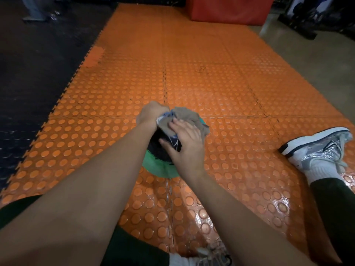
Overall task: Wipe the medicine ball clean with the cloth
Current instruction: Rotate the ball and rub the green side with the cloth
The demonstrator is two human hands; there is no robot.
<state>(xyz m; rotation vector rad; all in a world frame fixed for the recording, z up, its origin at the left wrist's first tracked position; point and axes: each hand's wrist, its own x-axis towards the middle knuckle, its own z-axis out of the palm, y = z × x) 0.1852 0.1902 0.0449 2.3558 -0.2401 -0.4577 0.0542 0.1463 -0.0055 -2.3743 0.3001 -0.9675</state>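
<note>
A black and green medicine ball point(159, 166) sits on the orange studded floor mat point(211, 83) between my legs. A grey-brown cloth point(185, 117) with a bluish edge is draped over the ball's top and far side. My left hand point(151, 113) grips a bunched corner of the cloth at the ball's upper left. My right hand point(185, 143) lies flat on the cloth and ball with its fingers spread, pressing the cloth against the top. Most of the ball's far half is hidden under cloth and hands.
My right foot in a white and silver trainer point(317, 148) rests on the mat to the right. Another shoe point(209, 258) is at the bottom edge. Black matting point(34, 73) borders the left. A red padded block point(228, 10) stands at the far end, bare concrete point(317, 60) to the right.
</note>
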